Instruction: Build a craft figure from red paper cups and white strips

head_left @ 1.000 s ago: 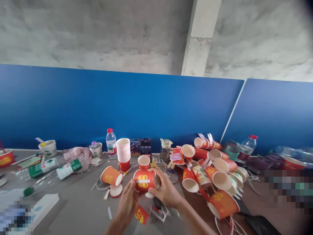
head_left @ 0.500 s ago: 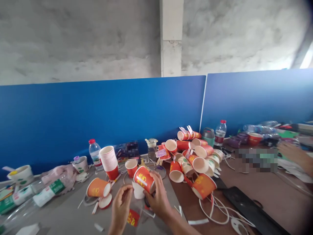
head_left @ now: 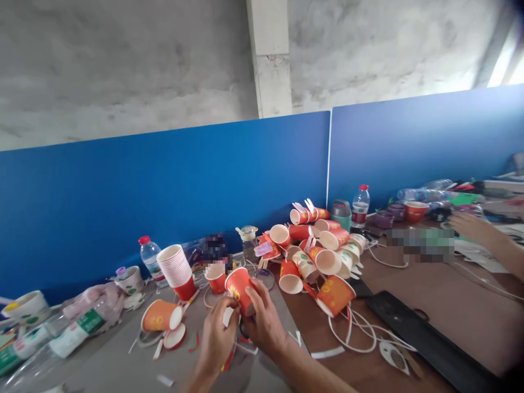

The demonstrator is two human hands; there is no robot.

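My right hand (head_left: 264, 322) grips a red paper cup (head_left: 238, 289) with yellow print, mouth tilted up and to the left. My left hand (head_left: 216, 338) is just left of it, fingers curled at the cup's lower side, touching a white piece there. Both hands are low over the grey table (head_left: 102, 365). A second red cup (head_left: 215, 278) stands upright right behind the held one. An orange cup (head_left: 159, 315) lies on its side to the left, with a round red-rimmed cut-out (head_left: 175, 337) in front of it.
A pile of cut red cups (head_left: 323, 256) lies to the right, white strips (head_left: 356, 333) and a black keyboard (head_left: 426, 344) in front of it. A stack of cups (head_left: 177, 266), water bottles (head_left: 149, 258) and blue partitions (head_left: 164, 185) are behind. Another person's hand (head_left: 470, 225) reaches in at far right.
The view has swung right and tilted. The cup in my right hand has turned from lying sideways to mouth-up, and my left hand has closed in against it.
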